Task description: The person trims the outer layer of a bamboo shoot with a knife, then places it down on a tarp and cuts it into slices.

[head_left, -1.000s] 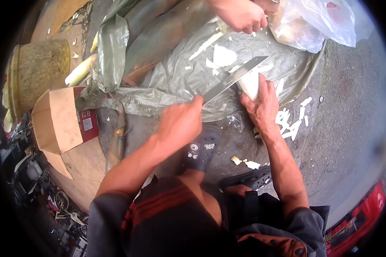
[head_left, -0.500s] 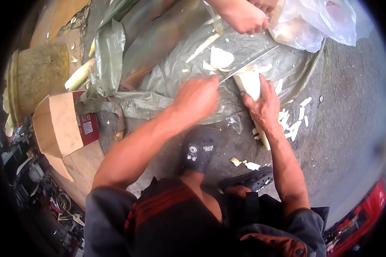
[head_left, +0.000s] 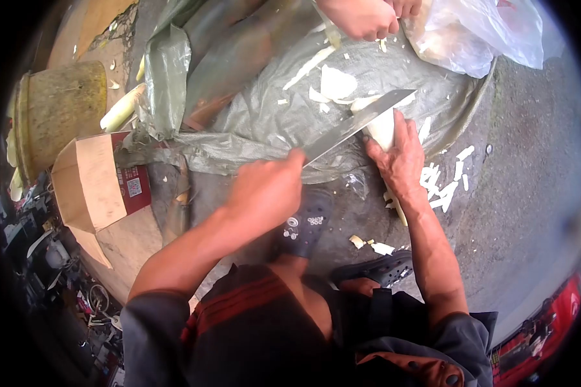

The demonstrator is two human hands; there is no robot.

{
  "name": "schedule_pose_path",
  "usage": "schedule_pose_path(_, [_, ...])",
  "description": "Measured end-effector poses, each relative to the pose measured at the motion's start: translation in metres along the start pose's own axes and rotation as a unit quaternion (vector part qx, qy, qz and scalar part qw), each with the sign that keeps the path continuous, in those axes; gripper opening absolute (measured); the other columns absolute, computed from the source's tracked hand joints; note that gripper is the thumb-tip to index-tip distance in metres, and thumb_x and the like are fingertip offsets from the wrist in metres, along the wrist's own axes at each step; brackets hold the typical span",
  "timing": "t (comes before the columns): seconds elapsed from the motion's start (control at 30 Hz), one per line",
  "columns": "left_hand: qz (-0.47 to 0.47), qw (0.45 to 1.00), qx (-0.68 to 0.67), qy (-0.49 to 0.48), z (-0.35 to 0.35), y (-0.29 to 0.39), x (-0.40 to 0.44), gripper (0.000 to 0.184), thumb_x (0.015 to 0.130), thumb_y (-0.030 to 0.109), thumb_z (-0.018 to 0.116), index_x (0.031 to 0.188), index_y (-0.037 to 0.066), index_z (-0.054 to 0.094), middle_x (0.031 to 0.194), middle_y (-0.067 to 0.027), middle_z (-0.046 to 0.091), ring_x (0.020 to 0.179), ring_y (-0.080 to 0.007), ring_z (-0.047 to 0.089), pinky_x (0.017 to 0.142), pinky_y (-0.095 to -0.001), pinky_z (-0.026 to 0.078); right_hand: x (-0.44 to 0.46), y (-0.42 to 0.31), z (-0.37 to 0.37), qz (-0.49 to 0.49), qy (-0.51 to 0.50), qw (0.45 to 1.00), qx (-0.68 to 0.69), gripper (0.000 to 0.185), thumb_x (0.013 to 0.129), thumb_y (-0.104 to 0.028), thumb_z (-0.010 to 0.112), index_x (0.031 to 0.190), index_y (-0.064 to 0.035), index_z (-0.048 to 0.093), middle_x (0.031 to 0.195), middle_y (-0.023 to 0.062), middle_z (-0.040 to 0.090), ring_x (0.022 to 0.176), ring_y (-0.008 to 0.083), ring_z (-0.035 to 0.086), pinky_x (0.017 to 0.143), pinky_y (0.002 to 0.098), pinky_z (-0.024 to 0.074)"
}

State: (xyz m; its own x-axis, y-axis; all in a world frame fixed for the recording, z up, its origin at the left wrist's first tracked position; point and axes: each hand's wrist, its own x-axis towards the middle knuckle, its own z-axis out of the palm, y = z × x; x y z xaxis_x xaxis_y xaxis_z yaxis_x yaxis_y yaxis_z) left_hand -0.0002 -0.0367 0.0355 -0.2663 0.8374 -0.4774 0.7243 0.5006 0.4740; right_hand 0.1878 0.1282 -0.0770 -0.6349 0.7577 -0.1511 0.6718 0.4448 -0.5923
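One knife (head_left: 361, 124) is being gripped in the closed left hand (head_left: 268, 193), its blade being held across the upper end of one pale stalk (head_left: 383, 132). The stalk is being held over the near part of the green sheet (head_left: 265, 155) by the right hand (head_left: 400, 158), whose fingers are being kept partly curled around it. Firmness, lightness and a slippery cut surface are being presumed; a mid-length hold, clear of the blade, is being favoured. Two co-worker's hands (head_left: 360, 18), one bucket (head_left: 64, 109) and one box (head_left: 100, 184) are also being seen.
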Motion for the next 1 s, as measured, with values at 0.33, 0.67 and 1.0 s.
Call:
schedule_pose_path(0.33, [0.017, 0.999, 0.009, 0.027, 0.032, -0.002, 0.087, 0.016, 0.085, 0.003, 0.056, 0.099, -0.004, 0.058, 0.069, -0.0263, 0.065, 0.067, -0.0454, 0.066, 0.064, -0.0551, 0.05, 0.002, 0.008, -0.002, -0.009, -0.009, 0.999, 0.04, 0.075, 0.077, -0.031, 0.079, 0.138, -0.0003, 0.048, 0.112, 0.02, 0.056, 0.1, 0.0397, 0.06, 0.083, 0.0472, 0.0508])
schedule_pose_path(0.67, [0.012, 1.0, -0.019, 0.017, -0.004, 0.009, 0.006, 0.015, 0.087, 0.006, 0.057, 0.1, -0.002, 0.058, 0.067, -0.0226, 0.065, 0.062, -0.044, 0.065, 0.062, -0.0555, 0.049, 0.01, 0.003, -0.012, 0.018, -0.047, 0.997, 0.055, 0.076, 0.084, -0.036, 0.075, 0.141, 0.003, 0.045, 0.12, 0.0262, 0.058, 0.111, 0.0427, 0.058, 0.096, 0.0461, 0.0471])
schedule_pose_path(1.0, [0.016, 0.999, 0.03, 0.019, 0.007, 0.008, 0.009, 0.015, 0.087, 0.005, 0.059, 0.1, -0.002, 0.058, 0.066, -0.021, 0.065, 0.062, -0.0437, 0.065, 0.059, -0.0535, 0.051, 0.007, 0.013, -0.006, -0.022, -0.008, 0.999, 0.045, 0.073, 0.08, -0.033, 0.078, 0.139, -0.0013, 0.048, 0.112, 0.0214, 0.061, 0.1, 0.0398, 0.063, 0.083, 0.046, 0.0513])
